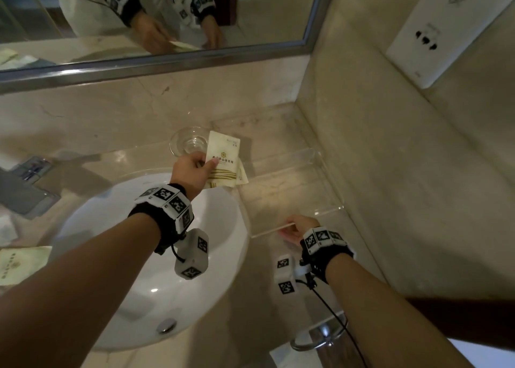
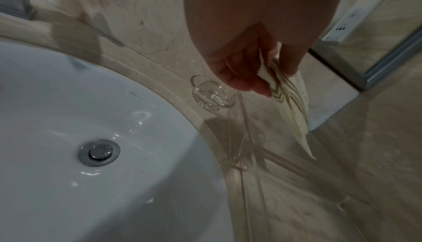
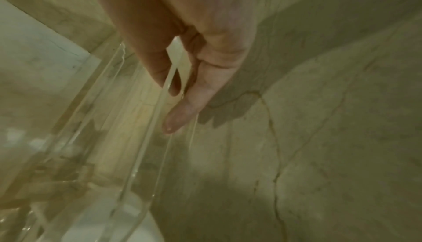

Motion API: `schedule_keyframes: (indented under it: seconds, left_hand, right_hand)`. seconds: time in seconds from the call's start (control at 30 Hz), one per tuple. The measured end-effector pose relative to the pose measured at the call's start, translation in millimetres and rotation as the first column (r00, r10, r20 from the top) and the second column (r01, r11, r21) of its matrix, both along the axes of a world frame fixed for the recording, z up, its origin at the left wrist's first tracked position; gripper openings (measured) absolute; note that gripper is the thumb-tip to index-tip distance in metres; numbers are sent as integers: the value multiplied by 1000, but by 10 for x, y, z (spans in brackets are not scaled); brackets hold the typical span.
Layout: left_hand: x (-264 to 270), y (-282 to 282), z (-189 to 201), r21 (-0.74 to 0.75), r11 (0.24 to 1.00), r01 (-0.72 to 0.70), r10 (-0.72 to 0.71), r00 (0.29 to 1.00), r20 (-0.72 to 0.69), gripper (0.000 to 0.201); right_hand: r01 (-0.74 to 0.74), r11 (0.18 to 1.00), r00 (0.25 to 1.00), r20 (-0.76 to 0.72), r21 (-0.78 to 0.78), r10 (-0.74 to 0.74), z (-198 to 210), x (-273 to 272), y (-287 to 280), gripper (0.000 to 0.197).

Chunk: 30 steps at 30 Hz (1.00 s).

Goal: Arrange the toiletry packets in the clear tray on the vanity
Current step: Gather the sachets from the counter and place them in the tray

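My left hand [image 1: 195, 167] pinches cream toiletry packets [image 1: 224, 161] with gold stripes, held above the vanity at the left edge of the clear tray [image 1: 328, 197]. In the left wrist view the packets [image 2: 294, 105] hang down from my fingers [image 2: 246, 81] over the tray's wall. The clear tray sits in the corner against the marble walls. My right hand [image 1: 295, 228] grips the tray's near rim [image 1: 267, 229]; in the right wrist view thumb and fingers [image 3: 182, 112] pinch the clear wall [image 3: 160, 119].
A white basin [image 1: 145, 270] with a chrome drain [image 1: 166, 326] lies left of the tray. A small glass dish [image 1: 186, 144] stands behind the basin. More packets [image 1: 22, 264] lie at the far left, beside a faucet [image 1: 25, 189]. A mirror [image 1: 153, 19] hangs behind.
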<state>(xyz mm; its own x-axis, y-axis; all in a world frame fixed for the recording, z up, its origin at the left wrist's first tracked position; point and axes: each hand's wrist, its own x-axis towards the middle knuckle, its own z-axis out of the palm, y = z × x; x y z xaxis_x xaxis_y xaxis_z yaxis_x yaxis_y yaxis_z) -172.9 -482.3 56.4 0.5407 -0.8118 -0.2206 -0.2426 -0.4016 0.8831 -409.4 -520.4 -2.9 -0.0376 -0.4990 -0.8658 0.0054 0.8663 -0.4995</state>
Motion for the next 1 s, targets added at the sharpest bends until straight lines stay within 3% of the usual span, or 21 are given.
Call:
schedule_keyframes:
  seconds: [0.1,0.17,0.27,0.33,0.5,0.6,0.77,0.87,0.93,1.0]
  left_hand:
    - [-28,18,12,-24,999,30,-30,999,-15,19]
    - [-38,16,-6,-32,999,42,-42,999,-13,28]
    - [-76,14,-5,-37,997,66,-67,998,-20,36]
    - [-111,19,16,-39,995,92,-94,995,-42,40]
    - [-160,23,14,9,975,221,-220,973,-66,31]
    - [-187,30,2,41,966,255,-250,964,-93,28]
    - [-165,81,-18,18,982,190,-187,976,-113,22]
    - [-102,132,-42,-7,994,114,-114,985,-127,19]
    - [-37,168,-54,23,995,95,-92,988,-127,15]
    - [22,202,-71,41,996,75,-69,988,-141,14]
  right_hand:
    - [-78,997,995,-59,24,79,24,-45,30,23]
    - [-193,981,968,-160,24,195,76,-56,53,34]
    - [-538,840,767,-378,63,519,147,-32,60,59]
    - [-656,754,676,-418,34,607,220,30,23,64]
    - [-574,676,817,-271,-462,509,523,322,-161,37]
    - [-532,622,824,-182,-575,537,627,506,-214,24]
    - [-375,758,905,-32,-534,425,477,468,-334,6]
    - [-288,901,957,-132,-323,259,262,204,-434,21]
    - [-280,946,951,-180,-165,250,157,60,-451,29]
    - [-200,974,974,-126,-109,186,128,52,-450,27]
